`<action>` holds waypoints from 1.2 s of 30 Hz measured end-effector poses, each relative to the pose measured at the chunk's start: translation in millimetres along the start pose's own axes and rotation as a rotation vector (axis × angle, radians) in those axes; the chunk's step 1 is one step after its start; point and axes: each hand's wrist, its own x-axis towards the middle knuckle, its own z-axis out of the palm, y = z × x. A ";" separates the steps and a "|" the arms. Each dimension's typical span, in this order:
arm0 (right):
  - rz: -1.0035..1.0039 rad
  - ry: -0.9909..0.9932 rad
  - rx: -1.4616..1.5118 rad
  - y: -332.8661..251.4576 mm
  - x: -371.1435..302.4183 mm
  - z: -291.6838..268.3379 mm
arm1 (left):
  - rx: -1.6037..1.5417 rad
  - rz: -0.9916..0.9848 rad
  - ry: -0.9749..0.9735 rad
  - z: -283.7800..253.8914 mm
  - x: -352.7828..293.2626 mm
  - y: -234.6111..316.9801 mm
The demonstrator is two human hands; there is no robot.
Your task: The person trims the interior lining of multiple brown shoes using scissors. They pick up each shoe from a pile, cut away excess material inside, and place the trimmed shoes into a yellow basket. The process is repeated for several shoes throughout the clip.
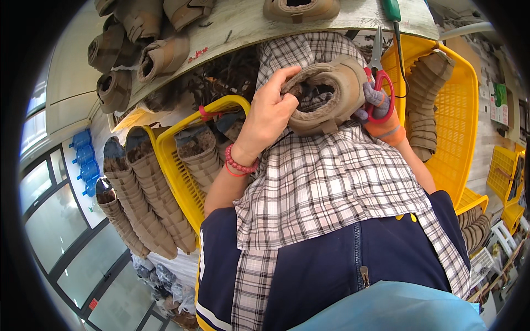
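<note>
Light blue cloth (392, 309) puffs up closest to us, and the bottom edge cuts it off. Past it we see a dark blue zip-up jacket (314, 281) and a checked apron (326, 187) that hides our lap.

Our left hand (269, 113) is bare and pinches the rim of a brown shoe upper (348, 85), up above the apron. Some of its fingertips are hidden by the rim. A bit of checked cloth shows through the shoe upper's fuzzy hole, but the dark part in there is hard to make out. Red beads (241, 165) go round our left wrist.

Our right hand (381, 118) is closed on red-handled scissors (393, 96), at the other side of the shoe upper. Coverings, purple-gray and orange, hide much of this hand, and we can't see its palm. The blades point up, away from us.

On our left, a yellow basket (179, 168) holds stacked uppers (196, 149), partly hidden behind our arm. A big yellow basket (462, 116) on our right holds another stack (428, 94). Brown uppers (164, 58) sit on the table (243, 34) ahead, and the top edge cuts some off. It also cuts off a green-handled tool (391, 10).
</note>
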 end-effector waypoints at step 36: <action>-0.531 -0.140 -2.305 -16.2 34.3 65.1 | -1.148 -0.422 0.537 -80.8 -10.1 -170.5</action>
